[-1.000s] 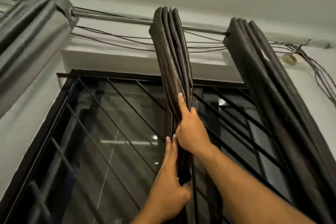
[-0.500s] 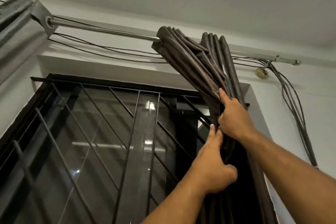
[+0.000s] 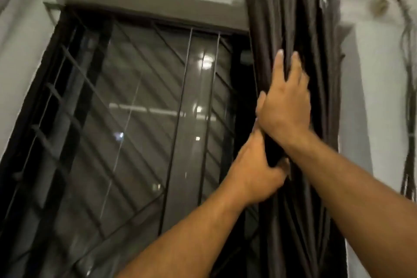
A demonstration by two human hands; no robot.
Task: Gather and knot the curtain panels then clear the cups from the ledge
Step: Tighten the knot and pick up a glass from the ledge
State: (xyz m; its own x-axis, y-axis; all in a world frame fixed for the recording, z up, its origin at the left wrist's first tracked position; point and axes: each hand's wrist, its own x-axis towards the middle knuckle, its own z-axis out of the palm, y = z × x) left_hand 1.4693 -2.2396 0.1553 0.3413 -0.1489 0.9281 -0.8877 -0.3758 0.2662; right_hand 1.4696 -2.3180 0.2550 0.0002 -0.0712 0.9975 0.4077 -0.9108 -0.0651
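Both hands on the gathered curtain
Left hand (image 3: 255,174) grips the curtain (image 3: 291,18) folds; right hand (image 3: 285,106) presses flat, fingers straight

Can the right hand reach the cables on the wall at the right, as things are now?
Probably yes: the right hand lies on the gathered curtain, and only bare wall shows between that and the cables. It would have to let go first.

Dim indoor light, the whole view smeared by motion blur, wall (image 3: 383,101) streaked at the top, window glass (image 3: 144,106) carried bright glare spots and a reflected strip light, curtain folds (image 3: 291,18) sank into black shadow, straight lines bowed at the left edge.
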